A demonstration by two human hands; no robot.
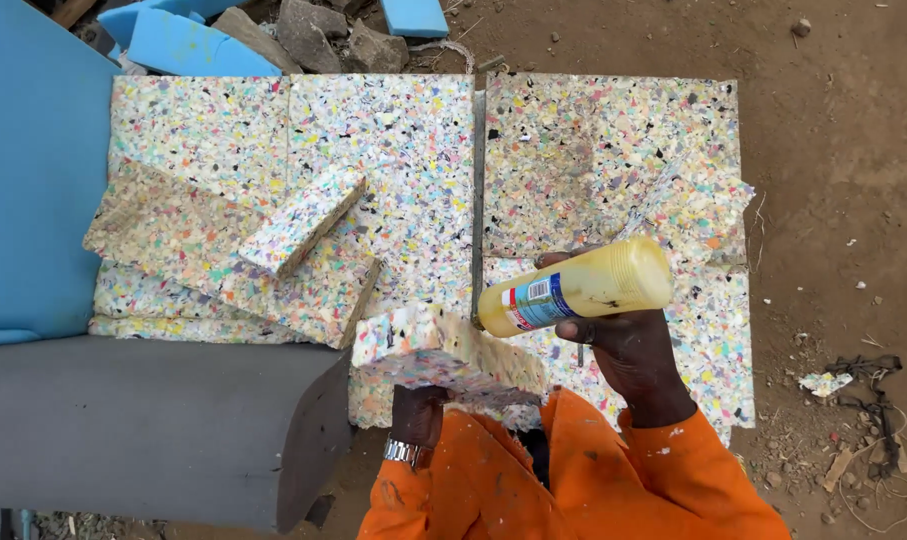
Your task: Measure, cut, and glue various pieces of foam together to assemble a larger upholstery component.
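My right hand (628, 352) grips a yellow plastic bottle (578, 287) with a blue and red label, tipped sideways so its narrow end touches the top of a speckled foam block (443, 352). My left hand (418, 410), a metal watch on its wrist, holds that multicoloured rebonded foam block from below; most of the hand is hidden under it. Both arms wear orange sleeves. The block is held above a large speckled foam sheet (393, 140) lying on the ground.
Smaller speckled foam pieces (303, 220) lie stacked on the left sheet. A second sheet (613, 140) lies to the right, past a narrow gap. Blue foam (33, 170) and a grey slab (143, 420) sit at left. Stones (313, 35) lie at top, dirt with debris (853, 420) at right.
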